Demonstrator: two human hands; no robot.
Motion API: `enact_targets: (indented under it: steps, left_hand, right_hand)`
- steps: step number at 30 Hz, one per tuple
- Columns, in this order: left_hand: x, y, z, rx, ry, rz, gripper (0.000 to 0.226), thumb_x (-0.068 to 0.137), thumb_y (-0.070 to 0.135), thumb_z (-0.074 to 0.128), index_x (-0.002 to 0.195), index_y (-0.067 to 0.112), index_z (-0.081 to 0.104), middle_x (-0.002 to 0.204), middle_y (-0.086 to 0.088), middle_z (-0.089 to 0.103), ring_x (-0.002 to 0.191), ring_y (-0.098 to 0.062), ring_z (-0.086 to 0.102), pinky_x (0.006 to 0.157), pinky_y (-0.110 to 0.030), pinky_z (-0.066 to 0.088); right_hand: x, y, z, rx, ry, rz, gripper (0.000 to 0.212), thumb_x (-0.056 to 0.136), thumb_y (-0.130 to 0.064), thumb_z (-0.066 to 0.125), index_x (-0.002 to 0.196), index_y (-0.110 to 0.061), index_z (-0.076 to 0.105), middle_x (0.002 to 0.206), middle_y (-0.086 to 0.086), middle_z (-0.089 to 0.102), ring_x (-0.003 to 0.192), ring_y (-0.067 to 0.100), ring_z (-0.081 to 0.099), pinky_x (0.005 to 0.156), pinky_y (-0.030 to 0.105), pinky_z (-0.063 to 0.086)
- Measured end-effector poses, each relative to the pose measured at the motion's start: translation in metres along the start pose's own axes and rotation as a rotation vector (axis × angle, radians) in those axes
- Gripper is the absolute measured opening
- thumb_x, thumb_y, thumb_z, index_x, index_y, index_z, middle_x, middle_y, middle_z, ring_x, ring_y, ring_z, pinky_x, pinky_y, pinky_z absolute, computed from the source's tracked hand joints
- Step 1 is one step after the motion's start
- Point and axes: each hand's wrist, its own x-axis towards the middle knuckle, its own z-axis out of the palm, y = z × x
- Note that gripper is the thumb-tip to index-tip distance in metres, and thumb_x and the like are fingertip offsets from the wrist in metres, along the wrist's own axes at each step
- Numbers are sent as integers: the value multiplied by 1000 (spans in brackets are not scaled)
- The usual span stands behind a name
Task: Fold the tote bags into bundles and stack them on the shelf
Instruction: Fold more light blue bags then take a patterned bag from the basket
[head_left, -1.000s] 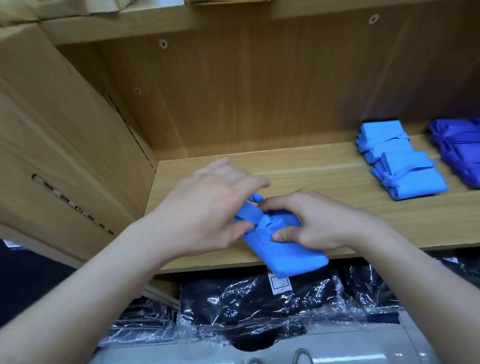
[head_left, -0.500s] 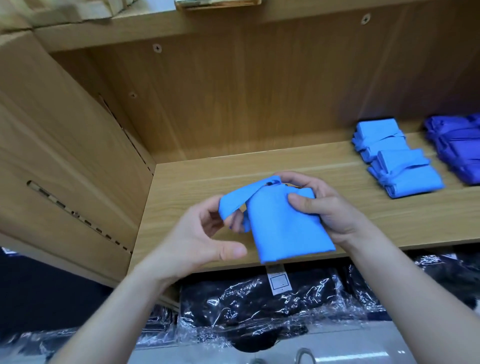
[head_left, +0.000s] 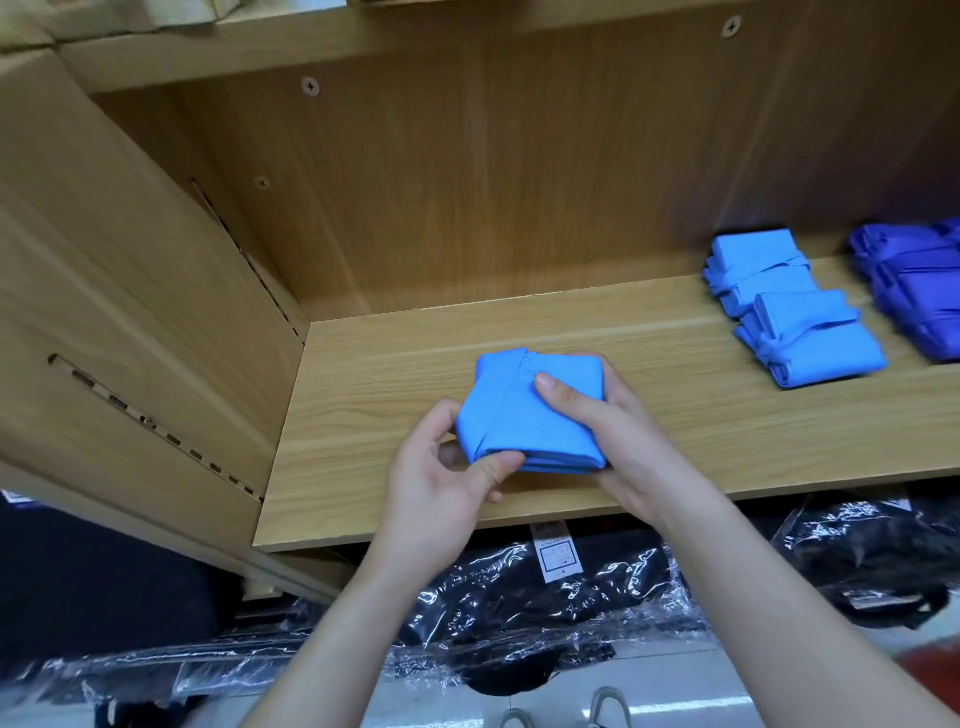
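A folded light-blue tote bag (head_left: 524, 415) is held just above the wooden shelf board (head_left: 649, 447), near its front edge. My right hand (head_left: 613, 431) grips the bundle's right side, thumb on top and fingers underneath. My left hand (head_left: 447, 488) pinches the bundle's lower-left corner, where a strap runs down the left side. Two tied light-blue bundles (head_left: 800, 332) lie on the shelf at the right. Darker blue-violet bundles (head_left: 919, 291) lie beyond them at the right edge.
The shelf's wooden back wall (head_left: 519, 197) and slanted left side panel (head_left: 130, 291) enclose the space. Below the shelf lie black items wrapped in clear plastic (head_left: 545, 597), one with a white label. Bare board stretches between my hands and the tied bundles.
The strap that my left hand held out to the left has been laid down along the bundle's left side. The bundle now lies flatter, with both hands on it.
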Motion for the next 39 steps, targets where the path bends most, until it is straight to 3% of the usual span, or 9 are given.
enact_targets:
  steps: [3, 8, 13, 16, 20, 25, 30, 32, 39]
  left_hand:
    - [3, -5, 1, 3, 7, -9, 27, 79, -7, 71, 84, 15, 56, 78, 7, 65, 68, -8, 63, 48, -20, 49]
    - [3, -8, 17, -107, 177, -53, 25, 81, -11, 68, 84, 10, 54, 71, 17, 66, 63, -6, 65, 49, -19, 49]
    - [-1, -7, 27, -148, 314, -94, 23, 83, -7, 67, 81, 12, 55, 68, 15, 57, 64, -10, 67, 46, -18, 47]
    - [-5, -4, 33, -99, 323, -98, 23, 83, -4, 68, 75, 13, 55, 69, 1, 49, 59, -12, 56, 45, -20, 45]
    - [-8, -7, 31, 5, 239, -62, 15, 74, 10, 72, 73, 18, 59, 72, -18, 60, 57, -14, 53, 57, -31, 48]
    - [-5, 1, 19, 195, 112, -4, 24, 55, 34, 63, 74, 19, 67, 78, 9, 59, 78, -14, 58, 76, -33, 46]
    - [4, 17, 10, 457, -69, -80, 25, 70, 40, 64, 76, 16, 67, 63, 7, 56, 61, -17, 49, 65, -32, 40]
    - [11, 17, 6, 584, -107, -52, 23, 83, 33, 65, 76, 11, 67, 51, 6, 48, 53, -14, 40, 58, -30, 34]
    - [15, 11, 15, -144, 99, -219, 12, 84, -3, 68, 76, 6, 68, 60, -4, 68, 54, -9, 64, 53, -16, 51]
  right_hand:
    - [-6, 4, 2, -116, 34, -9, 36, 84, -18, 73, 110, -20, 49, 101, 3, 67, 74, 19, 69, 43, 29, 50]
    - [2, 20, 13, -118, 299, -262, 31, 87, -8, 69, 101, -25, 47, 97, 5, 61, 69, 24, 64, 35, 24, 42]
    - [9, 31, 17, -243, 400, -386, 38, 87, -15, 67, 97, -42, 42, 103, -6, 57, 87, 27, 64, 47, 34, 52]
    - [10, 34, 22, -390, 429, -513, 41, 86, -11, 65, 104, -37, 39, 95, -19, 54, 88, 1, 57, 74, 29, 49]
    - [9, 35, 23, -604, 381, -636, 33, 90, -11, 59, 116, -19, 41, 99, -20, 49, 83, 4, 47, 69, 19, 35]
    - [4, 33, 20, -895, 214, -693, 38, 92, -27, 46, 123, -33, 26, 120, -1, 51, 91, 19, 52, 69, 32, 36]
    - [2, 21, 6, -1097, 103, -575, 67, 91, -26, 56, 144, -36, 15, 120, -4, 54, 90, 20, 52, 73, 32, 36]
    - [3, 22, 3, -1089, 108, -586, 65, 86, -26, 59, 145, -25, 31, 110, -1, 60, 90, 19, 53, 75, 32, 39]
    - [12, 10, -8, -1003, -142, -469, 43, 88, -32, 44, 125, -16, 59, 107, 7, 62, 102, 20, 54, 90, 27, 38]
